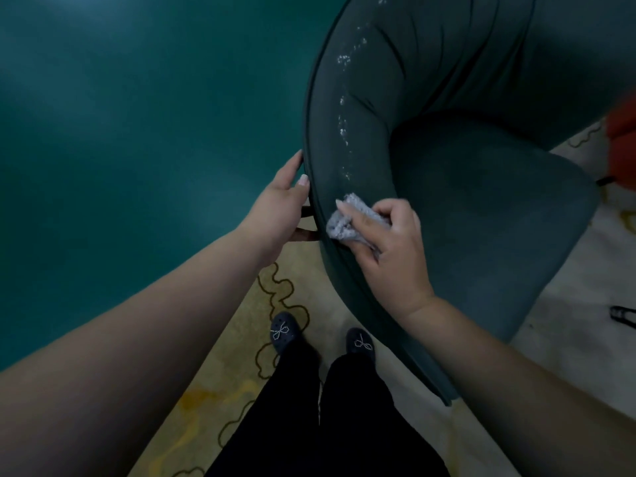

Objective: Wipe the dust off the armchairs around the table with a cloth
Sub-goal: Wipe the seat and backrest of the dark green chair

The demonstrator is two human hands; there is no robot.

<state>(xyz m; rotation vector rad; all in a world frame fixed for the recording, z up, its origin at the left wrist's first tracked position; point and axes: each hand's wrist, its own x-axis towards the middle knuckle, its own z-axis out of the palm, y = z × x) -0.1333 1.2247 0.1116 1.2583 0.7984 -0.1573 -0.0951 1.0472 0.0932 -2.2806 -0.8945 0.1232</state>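
Note:
A dark teal upholstered armchair [481,187] fills the upper right of the head view. A trail of whitish dust specks [344,125] runs along the top of its curved backrest. My right hand [389,242] grips a crumpled grey cloth [347,222] and presses it on the near end of the backrest, just below the dust trail. My left hand [282,208] holds the outer edge of the backrest beside the cloth, thumb on top and fingers hidden behind the rim.
A large teal surface [137,132], probably the table, takes up the left side. Below lies a beige carpet [241,366] with a dark squiggle pattern; my feet in dark shoes [285,330] stand on it. An orange object [623,132] shows at the right edge.

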